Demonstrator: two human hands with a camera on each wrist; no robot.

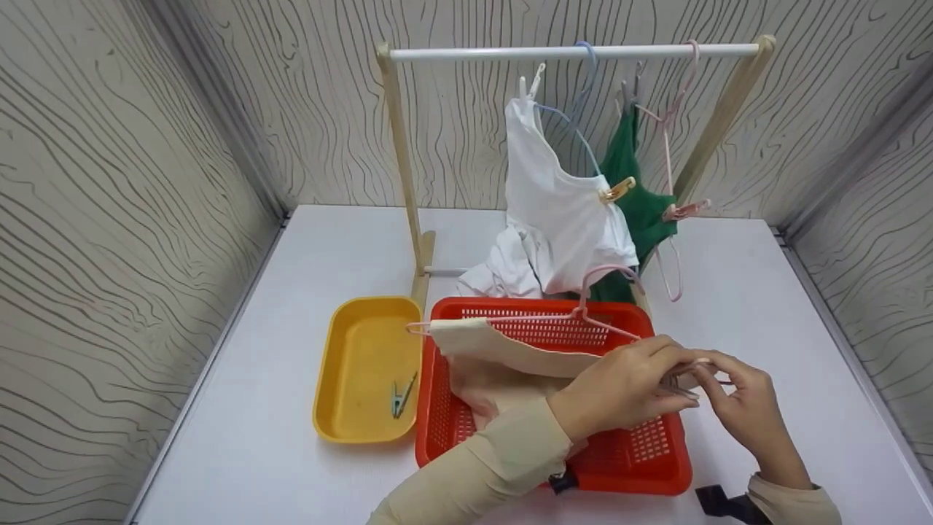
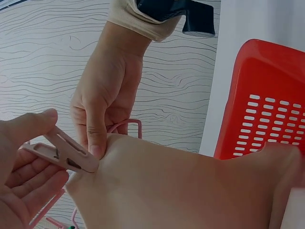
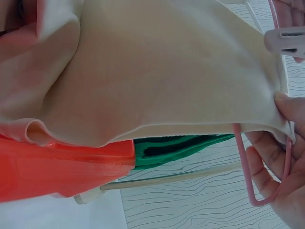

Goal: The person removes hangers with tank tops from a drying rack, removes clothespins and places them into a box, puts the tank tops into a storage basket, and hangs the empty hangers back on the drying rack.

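Left hand (image 1: pixel 630 379) on the right here, its grip pinching a slotted, pale clothespin (image 2: pixel 86 163) at the corner of the smooth beige cloth (image 1: pixel 470 339) — and that cloth drapes over the perforated red basket (image 1: pixel 630 481). Right hand's (image 1: pixel 751 401) grip pinches the same corner by the slim pink hanger's (image 1: pixel 581 313) looped end — rounded yellow tray (image 1: pixel 364 350) sits left on the white bench (image 1: pixel 251 379).

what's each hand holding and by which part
Left hand: the clip, by its handles. Right hand: the cloth, by its corner at the hanger's end.
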